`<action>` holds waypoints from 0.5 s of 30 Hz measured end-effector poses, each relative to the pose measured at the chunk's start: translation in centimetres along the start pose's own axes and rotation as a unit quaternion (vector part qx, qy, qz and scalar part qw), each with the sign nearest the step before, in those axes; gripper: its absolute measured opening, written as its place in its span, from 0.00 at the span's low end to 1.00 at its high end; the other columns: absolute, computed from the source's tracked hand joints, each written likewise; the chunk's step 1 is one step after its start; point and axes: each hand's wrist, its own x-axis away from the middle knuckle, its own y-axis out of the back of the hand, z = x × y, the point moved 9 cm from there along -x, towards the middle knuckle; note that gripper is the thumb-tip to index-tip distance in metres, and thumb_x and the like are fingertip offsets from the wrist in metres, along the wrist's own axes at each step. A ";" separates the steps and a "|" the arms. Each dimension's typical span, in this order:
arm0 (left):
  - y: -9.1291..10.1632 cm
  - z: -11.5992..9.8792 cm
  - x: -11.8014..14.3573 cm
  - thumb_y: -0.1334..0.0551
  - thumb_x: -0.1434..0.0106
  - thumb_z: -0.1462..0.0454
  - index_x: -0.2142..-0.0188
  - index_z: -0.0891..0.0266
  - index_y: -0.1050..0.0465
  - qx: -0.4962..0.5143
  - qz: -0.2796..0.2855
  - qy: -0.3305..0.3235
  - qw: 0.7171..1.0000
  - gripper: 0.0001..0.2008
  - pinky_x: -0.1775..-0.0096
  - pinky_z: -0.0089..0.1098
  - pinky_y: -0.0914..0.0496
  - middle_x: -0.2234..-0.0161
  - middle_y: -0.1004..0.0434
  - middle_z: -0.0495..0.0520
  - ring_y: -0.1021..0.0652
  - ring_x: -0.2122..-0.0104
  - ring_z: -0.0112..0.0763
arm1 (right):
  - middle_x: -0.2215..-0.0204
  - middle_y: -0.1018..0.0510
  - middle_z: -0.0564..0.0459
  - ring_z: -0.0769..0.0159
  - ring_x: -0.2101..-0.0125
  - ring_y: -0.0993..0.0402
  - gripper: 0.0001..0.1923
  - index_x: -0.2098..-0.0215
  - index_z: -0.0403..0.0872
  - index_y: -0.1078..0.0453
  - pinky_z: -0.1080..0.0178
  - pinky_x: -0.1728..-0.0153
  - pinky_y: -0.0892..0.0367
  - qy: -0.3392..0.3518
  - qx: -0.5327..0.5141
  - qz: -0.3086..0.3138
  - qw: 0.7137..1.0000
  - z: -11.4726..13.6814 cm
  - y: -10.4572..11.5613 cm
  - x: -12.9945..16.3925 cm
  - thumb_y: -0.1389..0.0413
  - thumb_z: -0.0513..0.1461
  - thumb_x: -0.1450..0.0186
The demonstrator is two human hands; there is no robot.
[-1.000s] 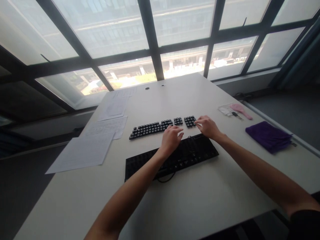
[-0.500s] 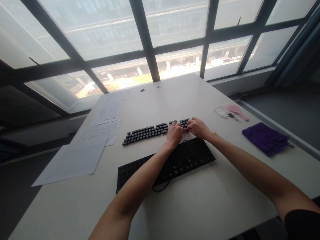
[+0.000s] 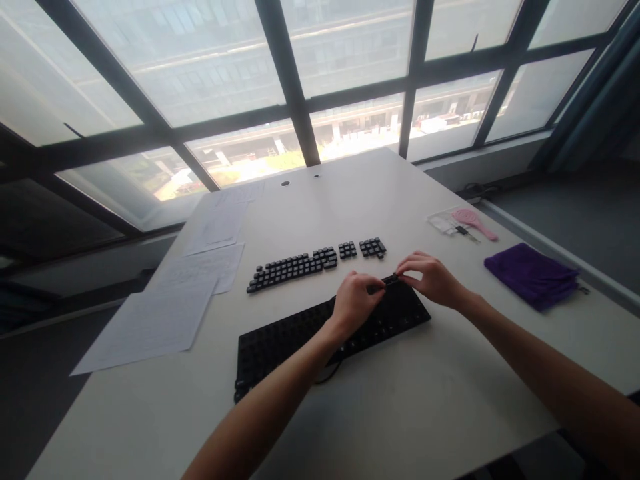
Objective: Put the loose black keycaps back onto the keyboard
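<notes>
Pinching one small dark key (image 3: 387,283) between left hand (image 3: 356,301) and right hand (image 3: 431,279), steadied over keyboard (image 3: 280,337); loose keys (image 3: 300,265) at 11 o'clock.

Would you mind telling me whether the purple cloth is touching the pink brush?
Apart. In the head view, the purple cloth lies nearer the table edge, and bare white table shows plainly between it and the pink brush.

The keyboard (image 3: 330,333) lies at the middle of the surface (image 3: 400,413). The rows of loose keycaps (image 3: 315,261) lie just behind it, toward the far edge. Paper sheets (image 3: 165,313) run along the left edge. Near the right edge lie a folded cloth (image 3: 530,275) and, behind it, a brush (image 3: 474,221).
</notes>
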 end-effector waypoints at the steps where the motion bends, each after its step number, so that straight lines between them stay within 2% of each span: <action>1: -0.4 -0.7 1.0 0.28 0.41 0.67 0.66 0.55 0.17 0.015 0.015 -0.008 1.000 0.05 0.54 0.38 0.30 0.66 0.15 0.47 0.21 0.65 0.34 | 0.63 0.18 0.50 0.59 0.60 0.25 0.05 0.63 0.50 0.22 0.56 0.56 0.29 -0.001 -0.017 0.005 1.000 0.6 0.2 1.3 0.40 0.34 0.34; 4: -1.8 -1.7 3.1 0.28 0.42 0.68 0.68 0.55 0.17 0.030 0.039 -0.014 0.999 0.05 0.56 0.38 0.29 0.65 0.15 0.47 0.22 0.65 0.34 | 0.63 0.18 0.50 0.59 0.61 0.25 0.05 0.64 0.50 0.22 0.56 0.58 0.28 0.006 -0.038 0.034 0.999 2.1 -0.3 4.3 0.40 0.34 0.33; 6: -2.5 -1.8 3.7 0.28 0.42 0.68 0.68 0.55 0.17 0.023 0.042 -0.018 0.999 0.05 0.58 0.37 0.29 0.65 0.15 0.48 0.23 0.64 0.36 | 0.63 0.18 0.50 0.59 0.62 0.26 0.05 0.64 0.50 0.23 0.56 0.59 0.28 0.013 -0.034 0.051 0.998 2.7 -0.9 5.3 0.40 0.34 0.33; 15: -3.3 -3.1 4.0 0.30 0.41 0.69 0.68 0.56 0.17 -0.020 0.041 -0.064 0.997 0.06 0.57 0.39 0.29 0.65 0.16 0.49 0.25 0.65 0.36 | 0.63 0.18 0.51 0.59 0.60 0.27 0.06 0.64 0.49 0.23 0.56 0.58 0.31 0.029 0.024 0.083 0.996 3.2 -2.0 5.4 0.41 0.33 0.32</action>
